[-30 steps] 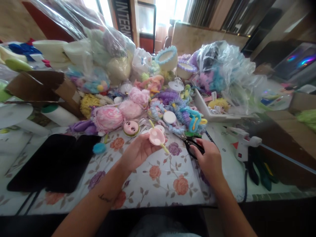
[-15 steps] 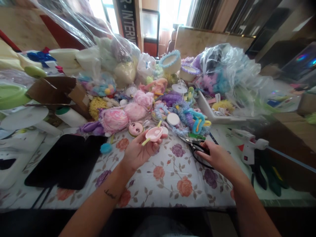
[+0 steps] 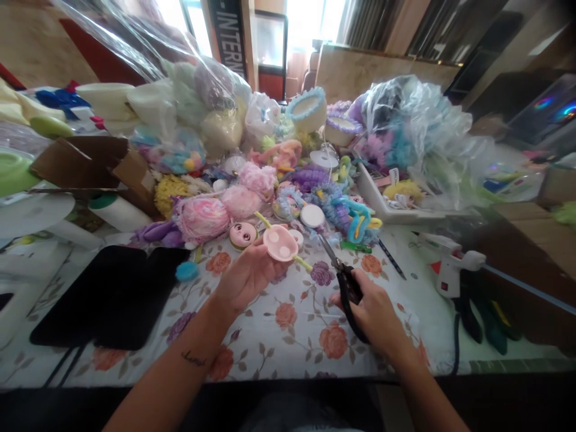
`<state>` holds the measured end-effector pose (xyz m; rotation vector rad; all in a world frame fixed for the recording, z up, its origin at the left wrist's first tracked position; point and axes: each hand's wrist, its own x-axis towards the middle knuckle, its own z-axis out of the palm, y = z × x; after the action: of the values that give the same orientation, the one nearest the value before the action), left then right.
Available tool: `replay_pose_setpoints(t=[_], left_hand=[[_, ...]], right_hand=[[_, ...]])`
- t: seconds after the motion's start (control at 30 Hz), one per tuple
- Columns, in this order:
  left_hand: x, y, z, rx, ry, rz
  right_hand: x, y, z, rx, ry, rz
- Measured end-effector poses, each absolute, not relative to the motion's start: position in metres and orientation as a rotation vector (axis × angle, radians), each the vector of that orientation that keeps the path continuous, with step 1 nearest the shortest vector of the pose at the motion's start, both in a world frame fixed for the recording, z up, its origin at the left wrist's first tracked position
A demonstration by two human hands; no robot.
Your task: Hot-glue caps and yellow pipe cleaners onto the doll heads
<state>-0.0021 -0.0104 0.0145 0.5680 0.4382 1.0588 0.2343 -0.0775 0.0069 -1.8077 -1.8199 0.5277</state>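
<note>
My left hand (image 3: 249, 273) pinches a pink, shallow, cup-shaped piece (image 3: 279, 242) by its rim, its hollow side facing up. A yellow-green fuzzy stem (image 3: 302, 263) sticks out from both sides of it. In my right hand (image 3: 371, 309) are black-handled scissors (image 3: 338, 264), their blades pointing up and left, apart from the stem. The fingers wrap round the handles. Beside my left hand lies a doll face (image 3: 243, 235) with painted eyes. A white disc (image 3: 312, 216) rests just behind the pink piece.
Balls of pink yarn (image 3: 203, 219) and coloured plush bits crowd the back. A black flat mat (image 3: 108, 294) lies left. On the right are a white tray (image 3: 382, 207), a marked strip (image 3: 392, 259), a glue gun (image 3: 452, 270) and a cardboard box (image 3: 531, 258).
My left hand has turned the pink piece, so its stem now slants down to the right. My right hand has swung the scissors to a steeper angle and moved slightly left and nearer me.
</note>
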Motion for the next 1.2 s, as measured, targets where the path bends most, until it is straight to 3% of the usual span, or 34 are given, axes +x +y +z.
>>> replay_pose_setpoints(t=[0.17, 0.37, 0.93, 1.2], left_hand=[[-0.006, -0.010, 0.013, 0.655, 0.495, 1.046], [-0.005, -0.011, 0.014, 0.642, 0.475, 1.052], [-0.004, -0.011, 0.012, 0.827, 0.629, 1.103], [-0.004, -0.008, 0.015, 0.714, 0.608, 1.130]], right_hand=[[0.226, -0.078, -0.001, -1.724, -1.971, 0.205], [0.222, -0.083, -0.010, -1.710, -2.054, 0.054], [0.218, -0.088, -0.011, -1.705, -2.099, -0.211], [0.223, -0.086, -0.012, -1.738, -2.134, -0.075]])
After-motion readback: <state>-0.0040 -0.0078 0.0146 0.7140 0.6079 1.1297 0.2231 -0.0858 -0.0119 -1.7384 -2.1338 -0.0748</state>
